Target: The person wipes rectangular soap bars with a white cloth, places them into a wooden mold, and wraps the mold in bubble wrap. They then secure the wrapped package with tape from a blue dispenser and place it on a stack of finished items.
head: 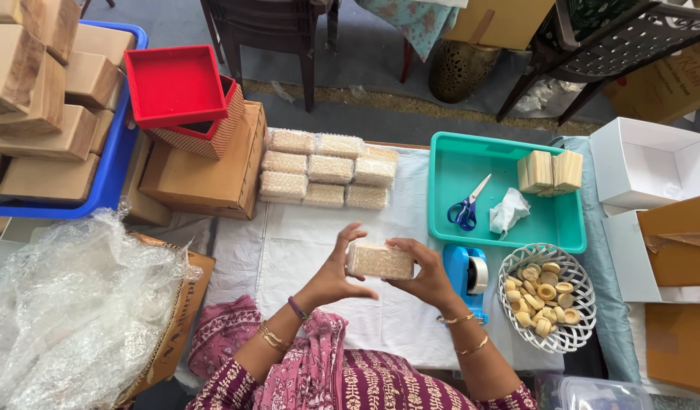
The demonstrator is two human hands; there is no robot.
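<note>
Nearest the camera is the person's lap in a maroon and pink printed garment (pixel 342 380), cut off by the bottom edge. Above it both hands grasp 1 small bubble-wrapped block (pixel 379 260), held just over the white-covered worktop (pixel 289 243). The left hand (pixel 336 272) grips its left end with the thumb below and the fingers spread above; the right hand (pixel 420 270) clasps the right end, and its fingers hide that end of the block. What the wrap encloses is hard to make out beyond a pale, tan shape.

Further back on the worktop lies a stack of similar wrapped blocks (pixel 329 168), in about 3 columns; their exact count cannot be told. Just beside the right hand stands a blue tape dispenser (pixel 468 275), partly hidden by the wrist. Right of it a white woven basket (pixel 549 298) holds round tan rings. Behind lies a teal tray (pixel 456 163) with blue-handled scissors (pixel 465 206), a crumpled tissue (pixel 509 210) and 2 bare wooden blocks (pixel 550 171).

At the left, a heap of clear bubble wrap (pixel 69 311) covers most of a cardboard box (pixel 184 304). A red tray-like lid (pixel 175 83) rests on a brown carton (pixel 209 171). A blue crate (pixel 115 163) of wooden boxes is cut off by the left edge.
</note>
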